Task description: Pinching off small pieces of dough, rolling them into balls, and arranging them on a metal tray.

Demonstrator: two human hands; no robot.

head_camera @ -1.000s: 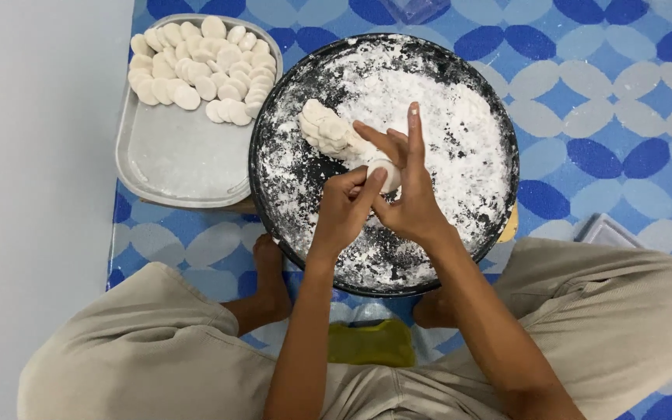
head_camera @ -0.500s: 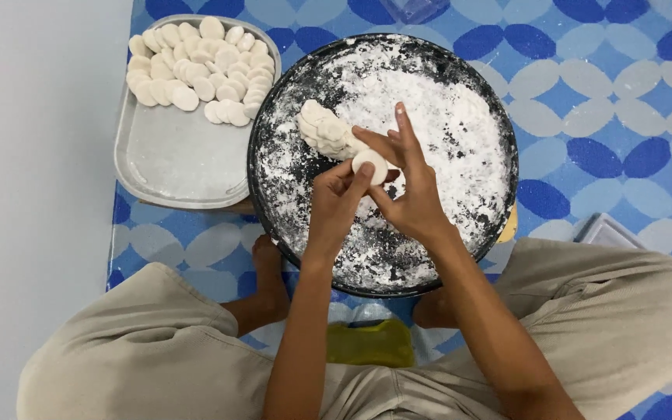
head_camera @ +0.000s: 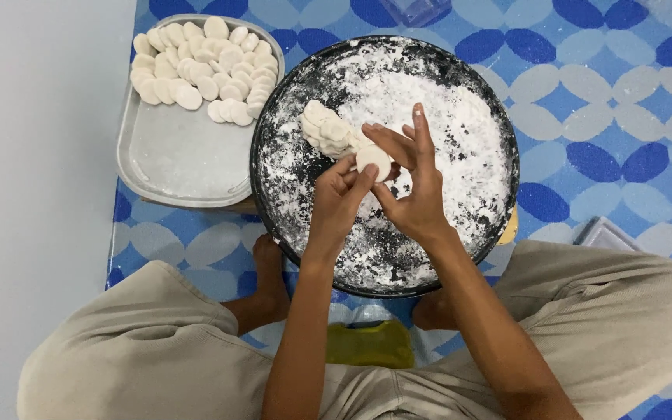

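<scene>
A: What do we log for the hands?

B: We see both pinched on one small round dough disc [head_camera: 372, 161]. The left hand [head_camera: 338, 204] has thumb and forefinger narrow on the disc's lower left edge; the right hand [head_camera: 412, 187] holds it from the right, forefinger sticking straight up.

A: Where's the disc?

B: Held up over the middle of the round black floured tray [head_camera: 499, 117], just beside the lump of dough pieces [head_camera: 326, 131] lying in the flour.

A: Change from before?

B: Half a second ago the disc was mostly hidden under the fingers and sat lower; now we see its flat face lifted clear. The dough lump hasn't moved.

A: Surroundings?

B: Grey metal tray [head_camera: 184, 159] to the left, with finished white discs [head_camera: 200, 70] overlapping at its far end. Blue patterned mat [head_camera: 608, 93] underneath.
</scene>
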